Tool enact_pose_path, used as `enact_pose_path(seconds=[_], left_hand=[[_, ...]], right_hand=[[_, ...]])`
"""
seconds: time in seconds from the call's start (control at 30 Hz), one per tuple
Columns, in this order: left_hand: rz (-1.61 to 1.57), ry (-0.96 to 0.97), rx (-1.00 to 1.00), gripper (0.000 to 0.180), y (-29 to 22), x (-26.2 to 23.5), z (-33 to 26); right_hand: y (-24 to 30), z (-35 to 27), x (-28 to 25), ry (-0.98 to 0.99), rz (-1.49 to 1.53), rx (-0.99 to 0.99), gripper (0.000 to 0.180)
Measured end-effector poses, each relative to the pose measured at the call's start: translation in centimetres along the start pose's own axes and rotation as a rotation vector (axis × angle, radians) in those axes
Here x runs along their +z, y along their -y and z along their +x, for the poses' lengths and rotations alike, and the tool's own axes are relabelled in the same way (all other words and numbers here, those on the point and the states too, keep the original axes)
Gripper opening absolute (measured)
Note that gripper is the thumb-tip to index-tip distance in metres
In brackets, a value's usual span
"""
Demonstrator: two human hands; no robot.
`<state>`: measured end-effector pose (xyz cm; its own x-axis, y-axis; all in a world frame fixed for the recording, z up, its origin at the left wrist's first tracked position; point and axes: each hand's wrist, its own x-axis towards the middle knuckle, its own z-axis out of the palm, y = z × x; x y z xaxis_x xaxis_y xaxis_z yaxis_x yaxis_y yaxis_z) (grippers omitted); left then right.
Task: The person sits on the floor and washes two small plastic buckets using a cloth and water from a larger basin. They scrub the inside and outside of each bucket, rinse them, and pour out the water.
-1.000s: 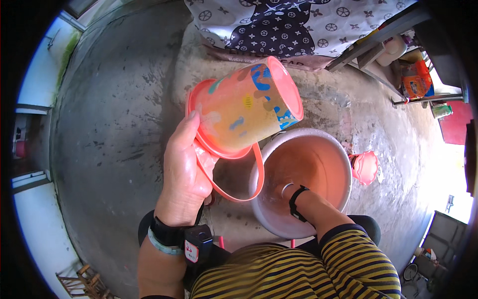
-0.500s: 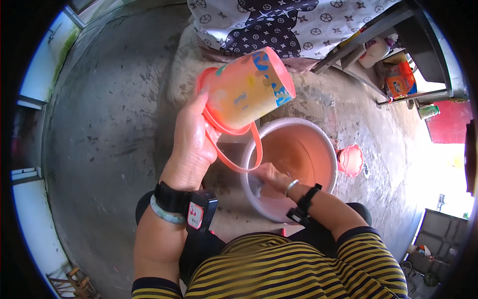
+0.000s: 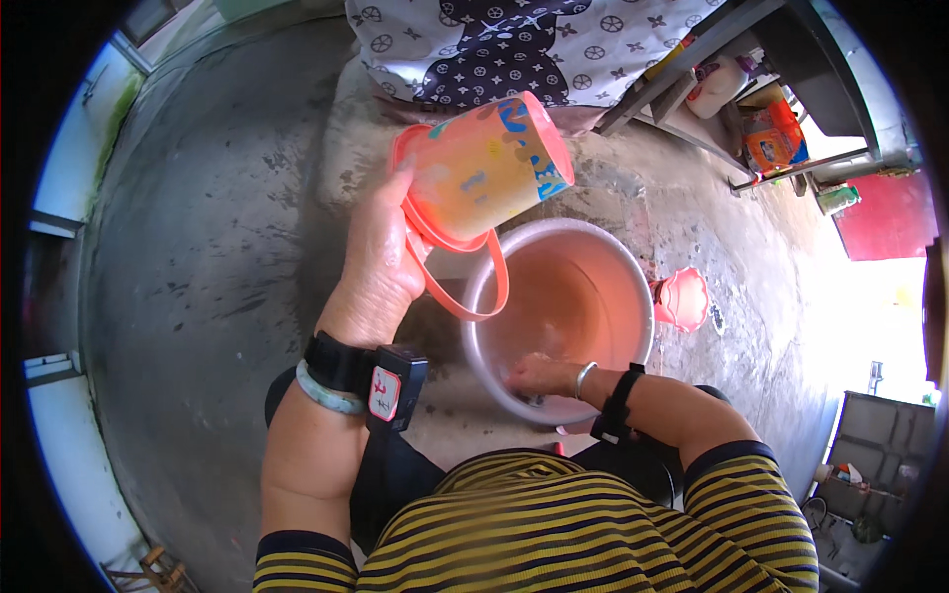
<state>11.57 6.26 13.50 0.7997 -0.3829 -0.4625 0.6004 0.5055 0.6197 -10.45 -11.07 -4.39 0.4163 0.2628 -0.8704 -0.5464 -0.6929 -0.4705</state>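
Observation:
My left hand [image 3: 379, 262] grips a small orange plastic bucket [image 3: 484, 168] with coloured prints, tipped on its side above the floor, its loop handle [image 3: 465, 296] hanging down. Below it stands a large pink basin [image 3: 633, 287] with a pale rim. My right hand [image 3: 542, 376] reaches inside the basin near its front wall, fingers curled low against the bottom; whether it holds anything is hidden.
A small pink scoop [image 3: 682, 298] lies on the concrete floor [image 3: 198, 247] right of the basin. A patterned cloth [image 3: 514, 44] hangs at the back. A shelf [image 3: 781, 119] with a white jug and an orange packet stands at the back right.
The orange bucket has stayed tilted in my left hand and risen slightly. My right hand has drawn back from the basin's middle toward its front wall.

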Motion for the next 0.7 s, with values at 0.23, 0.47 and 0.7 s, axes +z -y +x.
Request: enact_pose_path(seconds=[0.23,0.47,0.7], left_hand=[[0.025,0.011,0.027,0.042,1.0,-0.4,0.1],[0.079,0.024,0.046,0.043,1.8,-2.2,0.0],[0.046,0.063,0.059,0.044,2.1,-3.1,-0.1]], right_hand=[[-2.6,-2.8,2.8,-0.317,-0.160,-0.251,0.034],[-0.8,-2.8,3.9,-0.405,-0.400,-0.213,0.032],[-1.2,-2.2,4.1,-0.458,-0.475,-0.252,0.030]])
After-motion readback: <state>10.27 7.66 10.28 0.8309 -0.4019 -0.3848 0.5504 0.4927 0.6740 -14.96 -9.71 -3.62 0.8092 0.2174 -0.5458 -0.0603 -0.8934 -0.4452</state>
